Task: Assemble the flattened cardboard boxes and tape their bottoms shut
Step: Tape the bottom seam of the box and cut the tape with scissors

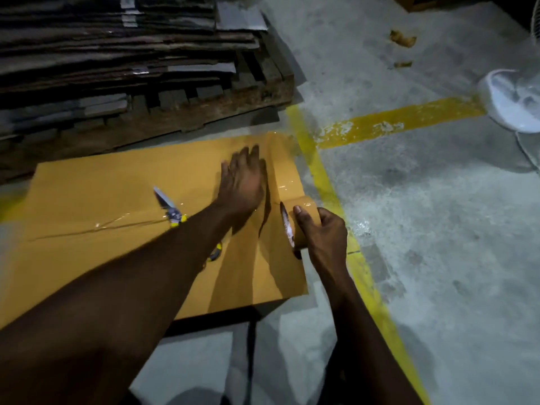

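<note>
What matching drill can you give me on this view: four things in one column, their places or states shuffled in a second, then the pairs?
Column one:
1. left hand
2. right hand
3. cutter
4. fan

Column two:
A. white, at the right edge of the view
B. grips the roll
C. pressed flat on the box
D. lies loose on the box

Pairs: 1-C, 2-B, 3-D, 4-A
</note>
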The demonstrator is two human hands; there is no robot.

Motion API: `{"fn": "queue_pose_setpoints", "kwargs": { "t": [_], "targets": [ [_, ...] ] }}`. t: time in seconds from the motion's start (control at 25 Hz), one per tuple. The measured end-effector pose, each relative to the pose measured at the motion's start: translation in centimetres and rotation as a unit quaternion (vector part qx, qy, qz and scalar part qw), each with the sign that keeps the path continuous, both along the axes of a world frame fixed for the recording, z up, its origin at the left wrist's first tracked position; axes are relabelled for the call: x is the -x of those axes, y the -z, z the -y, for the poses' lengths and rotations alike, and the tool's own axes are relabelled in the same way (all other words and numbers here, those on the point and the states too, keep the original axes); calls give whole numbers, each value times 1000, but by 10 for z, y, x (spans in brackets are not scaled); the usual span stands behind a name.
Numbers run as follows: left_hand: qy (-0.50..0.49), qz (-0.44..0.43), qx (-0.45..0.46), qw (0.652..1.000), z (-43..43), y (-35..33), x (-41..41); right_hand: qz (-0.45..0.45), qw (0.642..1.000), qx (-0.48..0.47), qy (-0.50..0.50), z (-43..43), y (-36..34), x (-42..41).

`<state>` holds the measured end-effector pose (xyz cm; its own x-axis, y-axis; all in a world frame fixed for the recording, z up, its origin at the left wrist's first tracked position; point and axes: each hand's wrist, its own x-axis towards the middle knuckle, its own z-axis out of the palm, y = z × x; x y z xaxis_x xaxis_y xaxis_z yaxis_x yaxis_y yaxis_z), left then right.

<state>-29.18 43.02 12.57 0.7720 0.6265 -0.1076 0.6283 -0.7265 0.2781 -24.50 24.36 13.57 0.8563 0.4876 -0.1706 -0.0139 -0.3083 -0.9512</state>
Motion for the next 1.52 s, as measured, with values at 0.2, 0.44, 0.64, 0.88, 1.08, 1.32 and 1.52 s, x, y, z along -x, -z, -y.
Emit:
{"fn": "queue_pose_setpoints", "kwargs": {
  "t": [0.2, 0.44, 0.64, 0.88, 1.08, 1.32, 1.52],
  "targets": [
    [146, -152, 19, 977, 96, -10, 109, 11, 999, 18, -33, 12, -2, 0],
    [155, -227, -18, 961, 132, -2, 125, 1, 996, 31, -78, 41, -11, 15],
    [138, -253, 14, 958, 135, -6, 120, -18, 994, 67, -82, 70, -22, 29],
    [155, -289, 22, 945, 130, -11, 117, -7, 995, 84, -50, 102, -9, 56],
    [172, -306, 16, 936, 127, -12, 116, 4, 991, 124, -54, 106, -15, 63],
    [171, -298, 6, 939, 127, -10, 118, 7, 982, 186, -43, 120, 3, 78],
    [173, -284, 10, 943, 125, -6, 119, -21, 975, 216, -44, 120, 13, 77]
  ]
}}
